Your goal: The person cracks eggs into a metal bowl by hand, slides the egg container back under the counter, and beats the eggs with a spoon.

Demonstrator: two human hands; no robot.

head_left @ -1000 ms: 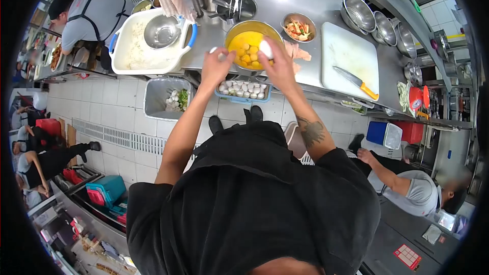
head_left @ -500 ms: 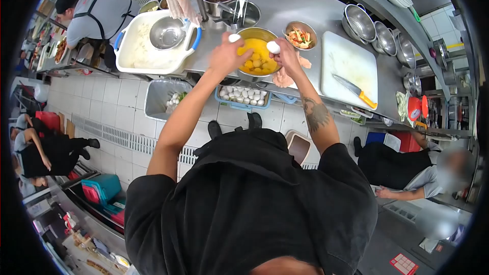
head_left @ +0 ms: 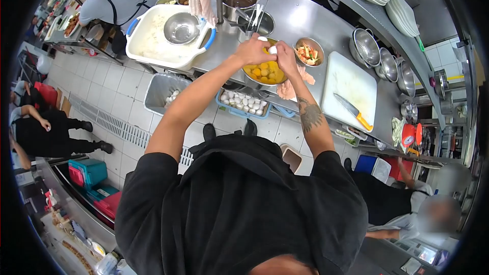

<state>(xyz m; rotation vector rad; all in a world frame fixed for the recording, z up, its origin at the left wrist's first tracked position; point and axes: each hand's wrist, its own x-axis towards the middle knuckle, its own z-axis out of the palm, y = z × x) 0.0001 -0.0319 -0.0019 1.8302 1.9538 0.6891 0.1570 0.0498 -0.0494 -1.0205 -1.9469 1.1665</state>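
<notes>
Both hands are above a metal bowl [head_left: 253,80] of raw yellow egg yolks [head_left: 266,73] at the counter's front edge. In my left hand [head_left: 250,51] is a white egg [head_left: 262,38], gripped at the fingertips. My right hand [head_left: 287,60] has its fingers closed on a second white egg [head_left: 273,50], close beside the left hand. Whether either shell is cracked cannot be made out. Below the counter edge sits a blue crate of white eggs [head_left: 244,103]. Raw pinkish meat pieces [head_left: 286,90] lie to the right of the bowl.
Right of the bowls lies a white cutting board [head_left: 351,74] with a yellow-handled knife [head_left: 354,112]. A bowl of cut vegetables [head_left: 308,52] stands nearby. At left are a white tub [head_left: 147,53] and a grey bin [head_left: 155,94]. Other people stand left and right.
My two hands have come closer together over the bowl, each still with its egg. The view has shifted slightly. A person at the right has moved lower in view.
</notes>
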